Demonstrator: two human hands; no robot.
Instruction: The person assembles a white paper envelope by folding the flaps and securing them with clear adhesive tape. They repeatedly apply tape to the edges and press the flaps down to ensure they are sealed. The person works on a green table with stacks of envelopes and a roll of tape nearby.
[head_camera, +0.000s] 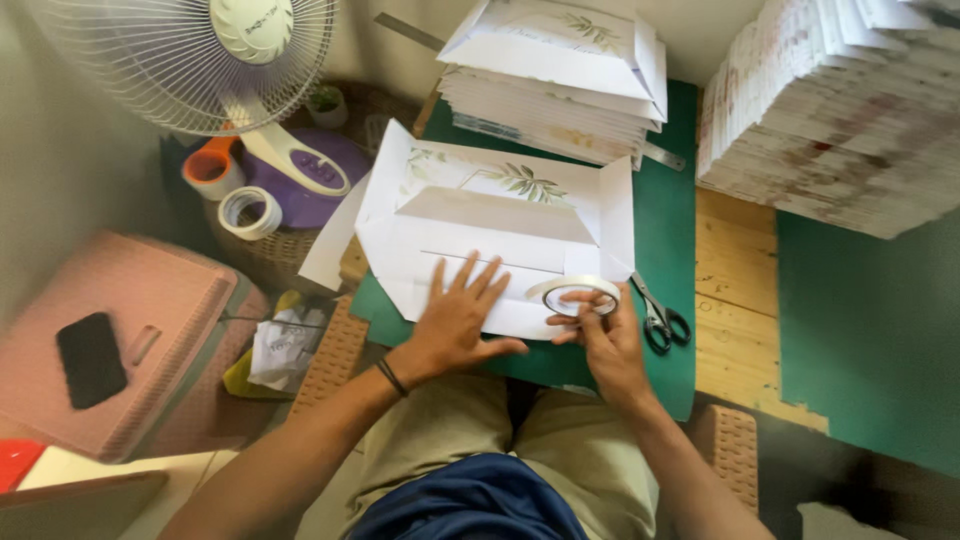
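A white unfolded envelope (500, 215) with a green leaf print lies on a green cutting mat (665, 230) in front of me. My left hand (455, 320) lies flat on its lower flap, fingers spread. My right hand (605, 340) grips a white roll of tape (573, 295) at the envelope's lower right corner. Black-handled scissors (660, 320) lie on the mat just right of that hand.
A stack of envelopes (560, 80) stands behind the mat, a taller pile (830, 110) at the right. A fan (250, 60), two tape rolls (235, 195), a pink plastic stool (110, 340) with a black phone (90, 358) and crumpled paper (285, 345) are at the left.
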